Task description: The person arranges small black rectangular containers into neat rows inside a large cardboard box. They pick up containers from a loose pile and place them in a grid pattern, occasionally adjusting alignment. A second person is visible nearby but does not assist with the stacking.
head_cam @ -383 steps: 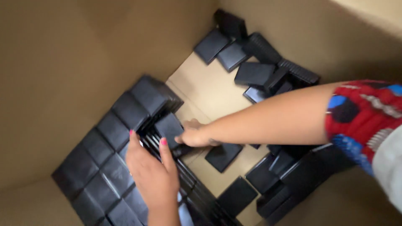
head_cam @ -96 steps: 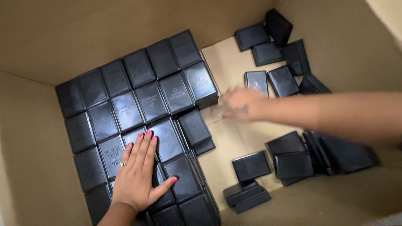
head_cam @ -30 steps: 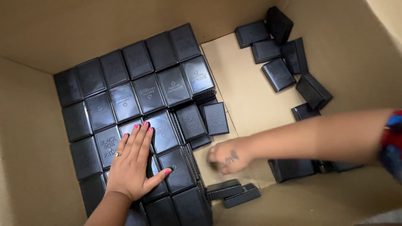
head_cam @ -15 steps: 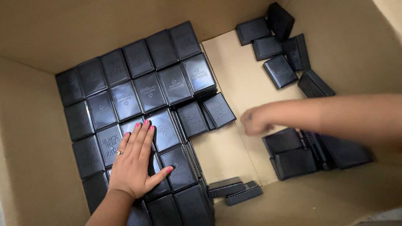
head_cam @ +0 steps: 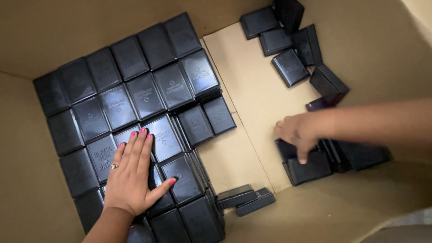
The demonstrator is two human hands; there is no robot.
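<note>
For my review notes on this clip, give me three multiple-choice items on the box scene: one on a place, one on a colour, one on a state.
1. Where does the left hand rest?
A. Flat on the packed black cases
B. On the bare cardboard floor
C. On the box wall

2. What colour are that hand's nails?
A. Blue
B. Pink
C. Unpainted

3. How do the two small cases near the bottom edge of the cardboard box lie?
A. Stacked flat in the grid
B. Held in the right hand
C. On their sides, loose on the floor

Answers: 1 A, the palm and spread fingers lie on the tiled cases. 2 B, the fingertips show bright pink. 3 C, their ribbed edges face up, apart from the grid, while the right hand reaches for another loose case.
</note>
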